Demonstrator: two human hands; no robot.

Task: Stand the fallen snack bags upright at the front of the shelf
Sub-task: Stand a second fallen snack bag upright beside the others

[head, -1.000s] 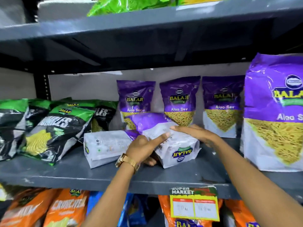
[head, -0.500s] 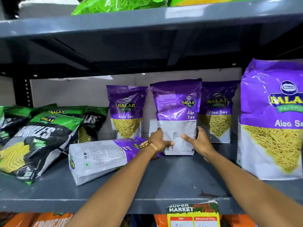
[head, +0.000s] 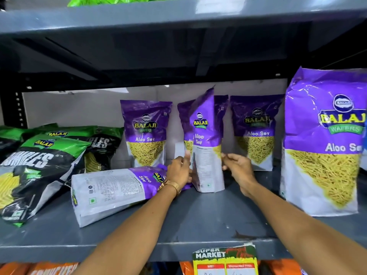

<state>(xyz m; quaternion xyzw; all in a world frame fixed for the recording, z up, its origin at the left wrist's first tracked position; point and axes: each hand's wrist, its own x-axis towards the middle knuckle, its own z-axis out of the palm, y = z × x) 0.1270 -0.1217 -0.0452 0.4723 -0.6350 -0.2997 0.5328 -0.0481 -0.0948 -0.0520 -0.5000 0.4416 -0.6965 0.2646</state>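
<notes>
A purple and white Aloo Sev bag (head: 206, 147) stands upright mid-shelf, twisted so its side faces me. My left hand (head: 178, 170) grips its lower left edge, thumb up. My right hand (head: 239, 168) touches its lower right edge with curled fingers. A second Aloo Sev bag (head: 111, 193) lies fallen on its side, back face up, just left of my left wrist. The grey shelf (head: 198, 225) carries both.
Upright Aloo Sev bags stand at the back left (head: 146, 133) and back right (head: 256, 132); a large one (head: 325, 143) stands at the right front. Green and black bags (head: 39, 169) lean at the left. A price tag (head: 224, 261) hangs on the shelf lip.
The bag was lifted from lying flat to standing. Since half a second ago it has been twisted from back-face-forward to edge-on between my hands.
</notes>
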